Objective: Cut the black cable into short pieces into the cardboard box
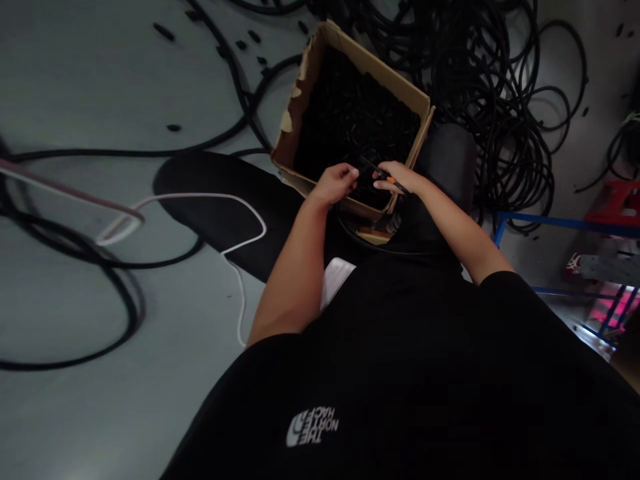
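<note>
Head cam: L hand (337,183) is over near edge of box (380,69), thumb & fingertips drawn close; can't tell if they're pinching anything, too dark there. R hand (395,177) just to the R, not touching L, fingers wrapped round tool (391,180) w/ orange & blk handle; tool's far end points up-left, over box opening. Box = cardboard, open top, ragged L rim, betw. person's legs, w/ lots of small blk bits (350,110) inside. Blk hose (400,253) curves across lap, just below box. Hose pile (495,113) on floor behind box & to R; more loops to L. White cord (200,195) runs over L leg. Blue frame (555,221) & red thing (615,202) far R.
</note>
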{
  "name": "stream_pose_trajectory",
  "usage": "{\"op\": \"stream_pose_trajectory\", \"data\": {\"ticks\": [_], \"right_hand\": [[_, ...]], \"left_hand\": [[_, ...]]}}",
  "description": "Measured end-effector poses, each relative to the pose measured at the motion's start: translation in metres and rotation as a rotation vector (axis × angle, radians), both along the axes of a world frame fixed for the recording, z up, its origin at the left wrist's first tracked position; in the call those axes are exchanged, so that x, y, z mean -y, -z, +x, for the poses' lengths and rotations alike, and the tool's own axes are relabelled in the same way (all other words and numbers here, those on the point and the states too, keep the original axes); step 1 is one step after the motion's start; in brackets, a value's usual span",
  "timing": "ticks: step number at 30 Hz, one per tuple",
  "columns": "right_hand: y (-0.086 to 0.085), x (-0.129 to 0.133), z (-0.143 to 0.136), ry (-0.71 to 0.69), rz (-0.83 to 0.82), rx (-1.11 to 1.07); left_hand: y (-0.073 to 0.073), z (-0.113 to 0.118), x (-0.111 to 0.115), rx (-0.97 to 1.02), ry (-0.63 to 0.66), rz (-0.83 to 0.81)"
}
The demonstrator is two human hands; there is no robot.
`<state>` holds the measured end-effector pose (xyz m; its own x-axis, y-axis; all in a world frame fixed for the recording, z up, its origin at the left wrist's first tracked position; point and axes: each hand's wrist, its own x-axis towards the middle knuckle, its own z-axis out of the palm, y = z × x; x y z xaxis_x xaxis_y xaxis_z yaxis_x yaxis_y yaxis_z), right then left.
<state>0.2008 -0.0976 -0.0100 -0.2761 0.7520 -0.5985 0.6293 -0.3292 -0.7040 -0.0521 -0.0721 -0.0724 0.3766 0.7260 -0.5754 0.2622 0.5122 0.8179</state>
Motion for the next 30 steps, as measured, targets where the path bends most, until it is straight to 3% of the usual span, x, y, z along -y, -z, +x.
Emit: {"op": "stream_pose_trajectory", "data": {"ticks": [4, 11, 16, 22, 30], "right_hand": [[0.0, -0.005, -0.002, 0.012, -0.017, -0.024], [0.0, 0.002, 0.0, 0.168, -0.076, -0.088], [0.015, 0.001, 0.0, 0.119, -0.011, -0.186], [0.02, -0.005, -0.005, 0.066, 0.006, -0.105], [0.004, -0.007, -0.007, -0.018, 0.095, 0.067]], "left_hand": [[-0.011, -0.003, 0.0, 0.06, 0.062, -0.112], [-0.016, 0.003, -0.005, 0.098, -0.217, -0.164], [-0.013, 0.014, -0.001, 0.133, -0.272, -0.148], [-0.004, 0.021, 0.002, 0.097, -0.128, -0.041], [0.027, 0.019, 0.005, -0.008, -0.128, 0.038]]}}
